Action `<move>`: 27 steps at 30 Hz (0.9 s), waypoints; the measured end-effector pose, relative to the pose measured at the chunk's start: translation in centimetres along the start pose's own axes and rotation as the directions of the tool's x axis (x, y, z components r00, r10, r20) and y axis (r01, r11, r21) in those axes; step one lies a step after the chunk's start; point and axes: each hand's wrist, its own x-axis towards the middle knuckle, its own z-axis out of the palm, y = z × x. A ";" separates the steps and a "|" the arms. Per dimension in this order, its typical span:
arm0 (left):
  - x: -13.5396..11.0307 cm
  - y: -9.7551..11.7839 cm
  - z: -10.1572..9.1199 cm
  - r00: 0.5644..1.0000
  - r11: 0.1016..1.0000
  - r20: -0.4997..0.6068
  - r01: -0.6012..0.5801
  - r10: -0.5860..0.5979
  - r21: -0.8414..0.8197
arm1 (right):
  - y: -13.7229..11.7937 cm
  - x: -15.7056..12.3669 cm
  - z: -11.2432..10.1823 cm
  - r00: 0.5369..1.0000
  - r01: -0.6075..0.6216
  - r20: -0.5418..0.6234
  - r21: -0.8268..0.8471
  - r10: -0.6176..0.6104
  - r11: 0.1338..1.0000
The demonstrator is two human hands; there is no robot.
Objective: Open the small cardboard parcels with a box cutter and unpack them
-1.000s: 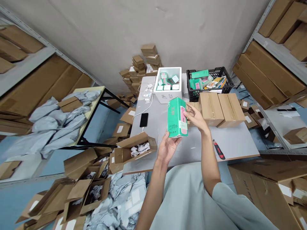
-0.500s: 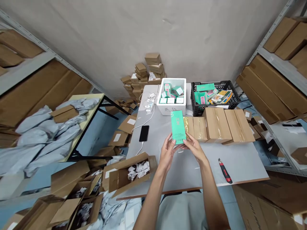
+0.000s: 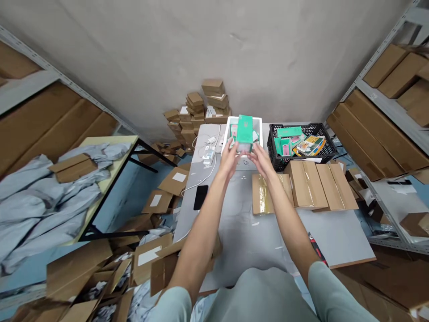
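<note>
Between my two hands is a green box [image 3: 245, 128] with a pale end facing me, held over the white bin [image 3: 259, 125] at the back of the table. My left hand [image 3: 229, 157] grips its near left corner, and my right hand [image 3: 260, 159] its near right corner. Several more green boxes lie inside the bin, partly covered by the held one. Below my right forearm sits a taped cardboard box [image 3: 260, 197]. To the left of my left arm rests a black phone [image 3: 200, 197].
A black crate [image 3: 278, 163] holds green boxes and booklets. Taped cartons [image 3: 306, 185] stand before it. A red utility knife [image 3: 317, 248] lies near the right arm. White cables and a power strip [image 3: 208, 157] are at left. Opened cartons [image 3: 164, 268] crowd the lower left.
Both hands have carried the green box forward, away from my body, from above the middle of the table to over the white bin. My body leans further in.
</note>
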 end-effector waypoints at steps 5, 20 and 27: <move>0.7 1.3 0.1 0.988 0.984 -0.030 -0.150 0.154 0.096 | -0.7 1.7 -0.2 0.996 0.018 -0.088 0.070 -0.012 0.997; -28.5 -13.7 -6.7 0.966 0.924 0.041 0.231 -0.255 0.304 | 11.4 -25.9 -14.0 0.927 -0.365 -0.109 -0.038 0.359 0.930; -35.5 -15.4 -6.9 0.928 0.902 -0.030 0.368 -0.371 0.225 | 11.9 -32.1 -17.5 0.896 -0.442 -0.040 -0.149 0.441 0.885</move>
